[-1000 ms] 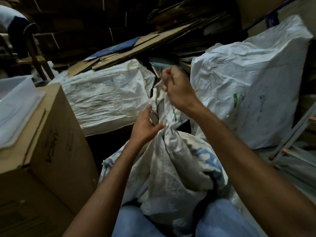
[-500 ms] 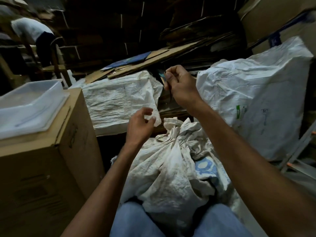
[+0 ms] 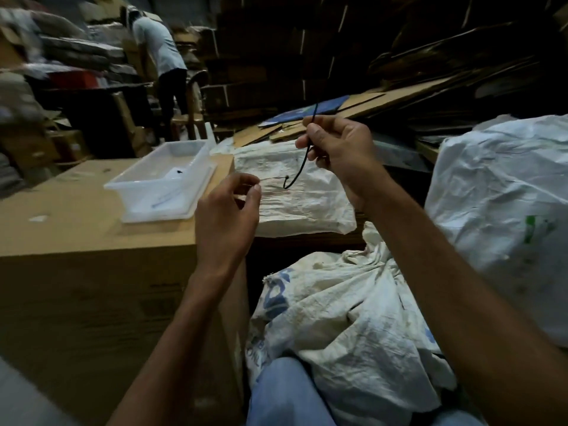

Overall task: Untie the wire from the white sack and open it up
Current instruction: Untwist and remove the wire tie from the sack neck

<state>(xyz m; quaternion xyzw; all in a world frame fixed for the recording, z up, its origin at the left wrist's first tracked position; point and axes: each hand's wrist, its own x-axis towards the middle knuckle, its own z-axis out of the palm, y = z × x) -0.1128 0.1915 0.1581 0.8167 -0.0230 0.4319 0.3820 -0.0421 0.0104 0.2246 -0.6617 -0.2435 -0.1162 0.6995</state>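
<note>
The white sack [image 3: 344,318], crumpled and marked with blue print, lies low between my knees, its neck loose and bunched with no wire around it. My right hand [image 3: 341,146] is raised above it and pinches a thin dark wire [image 3: 299,170], which hangs down and ends in a small hook. My left hand [image 3: 227,210] hovers to the left of the wire's lower end with its fingers loosely curled and nothing in them. Neither hand touches the sack.
A large cardboard box [image 3: 92,272] stands at my left with a clear plastic tray [image 3: 159,186] on top. Other white sacks lie ahead [image 3: 301,198] and at the right [image 3: 504,210]. Flattened cardboard [image 3: 353,115] is piled behind. A person [image 3: 159,53] bends over at the back left.
The wire has come off the sack's neck and my right hand has lifted it clear. My left hand let go of the neck, which has slumped. The view swung left.
</note>
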